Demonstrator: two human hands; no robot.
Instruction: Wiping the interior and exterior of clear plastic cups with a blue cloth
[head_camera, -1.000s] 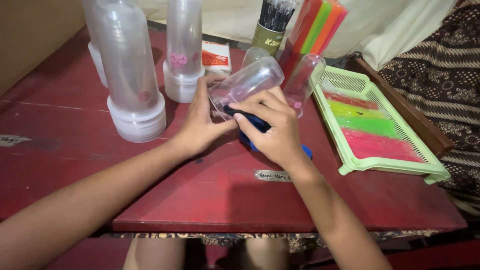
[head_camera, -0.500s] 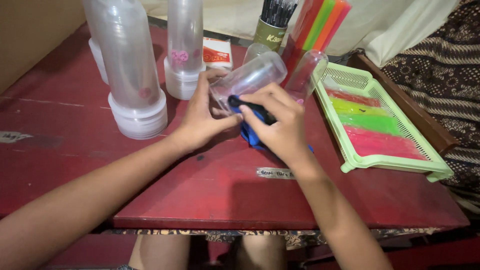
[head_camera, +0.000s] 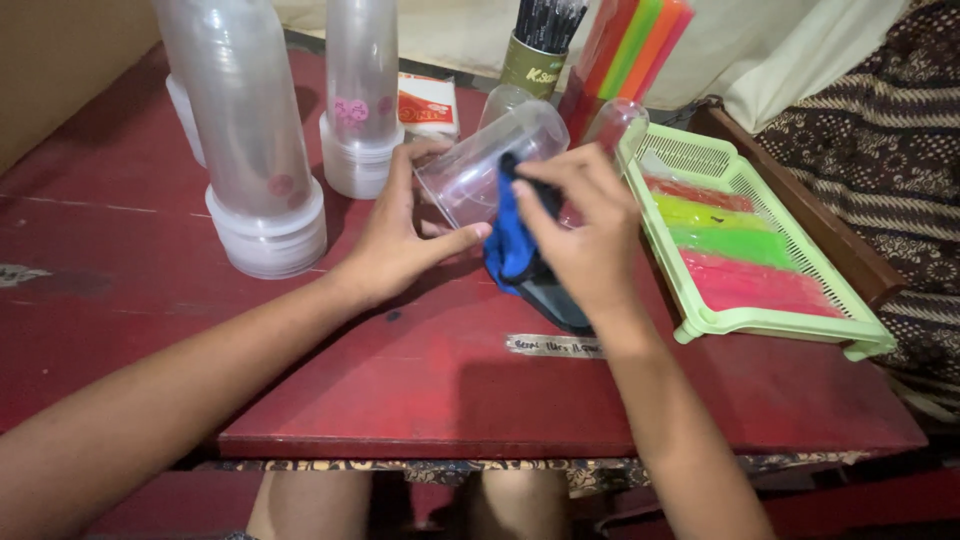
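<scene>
Left hand (head_camera: 400, 245) grips one clear cup (head_camera: 490, 160); right hand (head_camera: 585, 235) grips one blue cloth (head_camera: 510, 245).

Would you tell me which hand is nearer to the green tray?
Right. The right hand, pressing a blue cloth into the clear cup, is just beside the green tray; the left hand lies beyond the cup.

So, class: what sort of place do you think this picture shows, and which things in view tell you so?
Probably a small drinks or snack stall. Tall stacks of clear plastic cups stand on a worn red table, with coloured straws behind and a green tray of coloured packets. The left hand holds one clear cup.
</scene>
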